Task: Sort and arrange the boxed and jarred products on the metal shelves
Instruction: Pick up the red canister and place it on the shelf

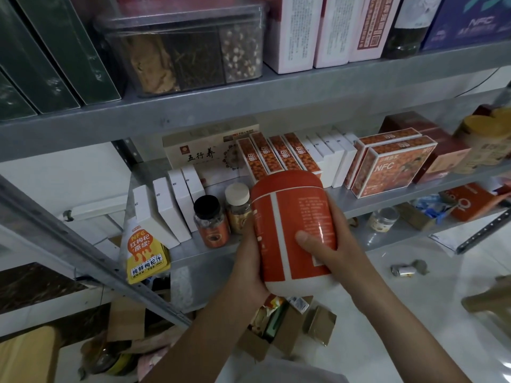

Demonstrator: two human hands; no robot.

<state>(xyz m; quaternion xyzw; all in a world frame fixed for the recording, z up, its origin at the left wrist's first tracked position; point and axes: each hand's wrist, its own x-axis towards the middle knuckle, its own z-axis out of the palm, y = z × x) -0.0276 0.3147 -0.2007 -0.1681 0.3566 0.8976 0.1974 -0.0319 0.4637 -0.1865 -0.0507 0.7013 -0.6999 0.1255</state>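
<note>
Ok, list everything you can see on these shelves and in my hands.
orange canister: one, orange and white, held before the middle shelf
small jars: two, black lid and white lid, middle shelf, left of canister
white boxes: four, white, middle shelf left
slim orange boxes: four, orange, behind canister
NFC boxes: two, orange, middle shelf right
pouch: one, yellow and orange, by middle shelf's left end
clear container: one, transparent, top shelf
pink boxes: three, pale pink, top shelf
left hand: holds canister's left side
right hand: holds canister's right side

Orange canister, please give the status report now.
Gripped by left hand and right hand: big orange-and-white rounded canister. Held off the metal shelf. Beside it, black-lidded jar and white-lidded jar.
</note>
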